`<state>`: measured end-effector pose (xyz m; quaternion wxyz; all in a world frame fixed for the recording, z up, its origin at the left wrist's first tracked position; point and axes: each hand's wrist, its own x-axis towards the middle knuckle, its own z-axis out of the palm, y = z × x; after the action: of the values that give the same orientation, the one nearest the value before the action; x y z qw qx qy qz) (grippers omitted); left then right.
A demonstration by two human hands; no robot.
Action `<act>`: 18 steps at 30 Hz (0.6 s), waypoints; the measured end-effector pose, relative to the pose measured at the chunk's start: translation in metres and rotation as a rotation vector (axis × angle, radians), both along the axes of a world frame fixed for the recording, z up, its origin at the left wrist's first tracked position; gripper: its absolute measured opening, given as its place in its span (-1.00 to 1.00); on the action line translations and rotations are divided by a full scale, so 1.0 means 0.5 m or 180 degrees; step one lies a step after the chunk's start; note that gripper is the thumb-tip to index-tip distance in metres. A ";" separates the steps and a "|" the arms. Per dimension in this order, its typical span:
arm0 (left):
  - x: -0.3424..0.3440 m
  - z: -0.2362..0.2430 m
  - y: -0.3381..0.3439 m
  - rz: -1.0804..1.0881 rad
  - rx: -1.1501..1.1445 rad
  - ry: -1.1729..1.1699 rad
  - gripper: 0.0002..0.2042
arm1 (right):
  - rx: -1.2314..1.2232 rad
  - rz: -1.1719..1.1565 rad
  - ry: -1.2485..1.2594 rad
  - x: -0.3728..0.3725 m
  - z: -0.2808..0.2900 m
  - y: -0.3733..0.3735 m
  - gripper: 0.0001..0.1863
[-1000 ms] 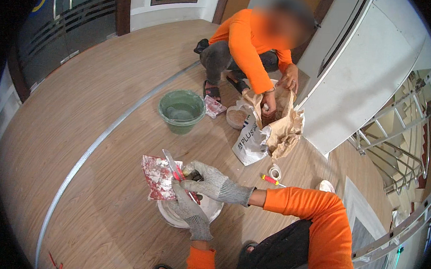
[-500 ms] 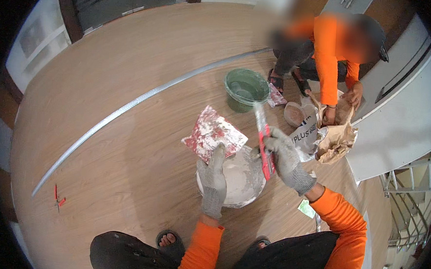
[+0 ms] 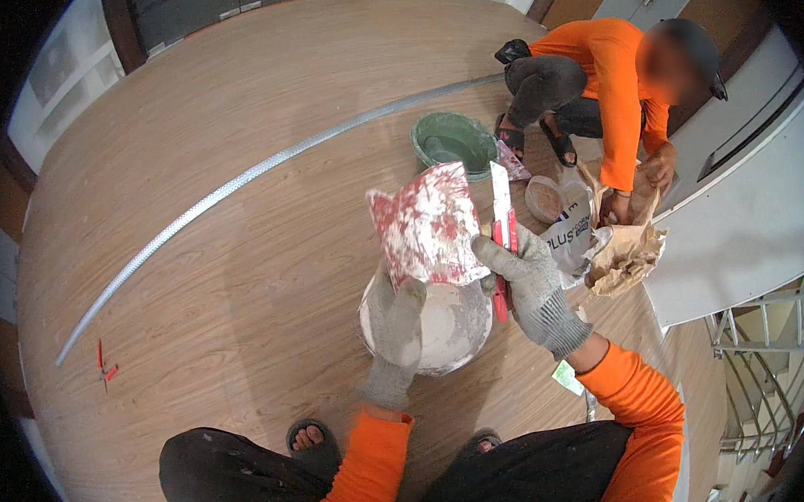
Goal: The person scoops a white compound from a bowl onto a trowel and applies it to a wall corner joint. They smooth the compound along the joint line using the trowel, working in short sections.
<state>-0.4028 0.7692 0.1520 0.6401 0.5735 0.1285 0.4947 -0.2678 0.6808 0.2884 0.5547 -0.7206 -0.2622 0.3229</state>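
Wood-look floor (image 3: 191,285) bears a bowl (image 3: 434,371) of pale paste (image 3: 443,326), below hands (image 3: 396,328) (image 3: 536,290) gripping a red sheet (image 3: 432,223) and knife (image 3: 501,202)

Red plate (image 3: 432,223) and knife (image 3: 502,200) close together again
Apart half a second ago; the left hand (image 3: 394,332) has turned the plate.

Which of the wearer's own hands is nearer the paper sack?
Right. The right hand, holding a red-handled knife, is just left of the paper sack; the left hand is farther left, at the lower edge of the red plate.
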 end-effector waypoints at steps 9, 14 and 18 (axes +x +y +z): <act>0.015 0.066 -0.035 0.0128 -0.2768 0.0250 -0.59 | 0.0254 0.0284 -0.0383 -0.012 -0.030 -0.017 -0.75; -0.032 0.061 0.000 0.0273 -0.2283 0.0493 -0.56 | -0.0688 0.0732 -0.2473 0.008 -0.018 -0.035 -0.53; -0.032 0.057 -0.009 0.0654 -0.1505 0.0618 -0.63 | -0.0685 0.1270 -0.3514 0.000 -0.013 -0.044 -0.49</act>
<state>-0.4190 0.7650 0.1804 0.6873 0.4369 0.3587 0.4561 -0.2678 0.6589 0.2819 0.1890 -0.7709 -0.6079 0.0234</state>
